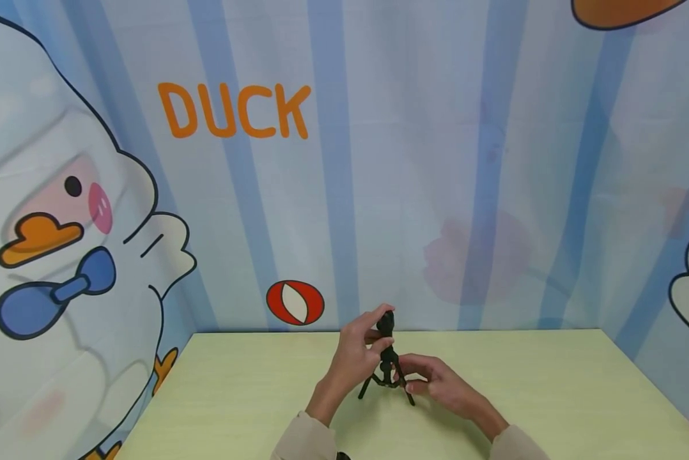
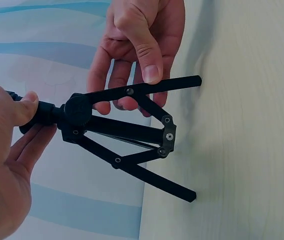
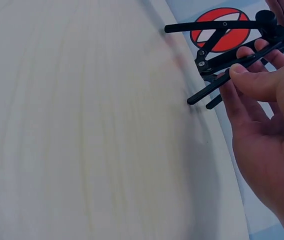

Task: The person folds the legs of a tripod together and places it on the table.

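A small black tripod (image 1: pixel 387 367) stands upright between my hands, its legs spread and joined by hinged braces to a central column. My left hand (image 1: pixel 357 348) grips its upper part, thumb and fingers around the black head. In the left wrist view that hand (image 2: pixel 7 150) holds the tripod (image 2: pixel 132 130) just above the leg hinges. My right hand (image 1: pixel 442 383) pinches one leg. The right wrist view shows that hand's thumb (image 3: pixel 254 82) on the leg, with fingers behind it. Whether the feet touch the table cannot be told.
A pale yellow-green table (image 1: pixel 235 396) lies under the hands. Behind it hangs a blue striped curtain (image 1: pixel 402 160) printed with duck figures and the word DUCK. Part of a small dark object (image 1: pixel 342 456) shows at the bottom edge beside the left sleeve.
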Motion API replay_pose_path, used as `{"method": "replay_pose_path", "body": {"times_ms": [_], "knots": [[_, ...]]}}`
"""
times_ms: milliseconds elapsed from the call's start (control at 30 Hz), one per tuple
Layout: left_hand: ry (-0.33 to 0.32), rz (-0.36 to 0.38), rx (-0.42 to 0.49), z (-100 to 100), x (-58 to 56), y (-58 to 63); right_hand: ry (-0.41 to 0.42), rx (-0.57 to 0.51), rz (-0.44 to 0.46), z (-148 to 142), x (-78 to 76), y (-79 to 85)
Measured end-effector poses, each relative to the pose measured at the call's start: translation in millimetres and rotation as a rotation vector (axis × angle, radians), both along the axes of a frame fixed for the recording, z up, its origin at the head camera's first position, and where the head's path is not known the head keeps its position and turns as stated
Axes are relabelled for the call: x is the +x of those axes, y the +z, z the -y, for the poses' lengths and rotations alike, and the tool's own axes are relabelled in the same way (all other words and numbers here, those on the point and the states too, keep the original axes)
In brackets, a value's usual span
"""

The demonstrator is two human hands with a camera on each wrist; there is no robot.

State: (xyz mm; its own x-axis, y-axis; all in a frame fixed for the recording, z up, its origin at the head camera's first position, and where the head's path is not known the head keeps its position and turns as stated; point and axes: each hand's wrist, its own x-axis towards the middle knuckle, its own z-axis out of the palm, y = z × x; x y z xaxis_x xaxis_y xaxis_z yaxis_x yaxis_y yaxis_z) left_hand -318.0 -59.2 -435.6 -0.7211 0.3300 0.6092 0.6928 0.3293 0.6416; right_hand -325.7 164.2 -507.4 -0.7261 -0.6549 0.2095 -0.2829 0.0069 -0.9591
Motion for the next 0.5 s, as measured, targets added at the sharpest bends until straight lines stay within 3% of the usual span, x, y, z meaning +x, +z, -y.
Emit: {"method": "replay_pose_path", "body": {"times_ms": [267,500], "knots": [[-0.011,0.012,0.01,1.4,0.3,0.6,-0.058,-0.02,-0.017,7.1,2.1,-0.9],[-0.015,0.014,0.015,2.1,0.8,0.7,-0.061,-0.037,0.004,9.1,5.1,0.8]]}}
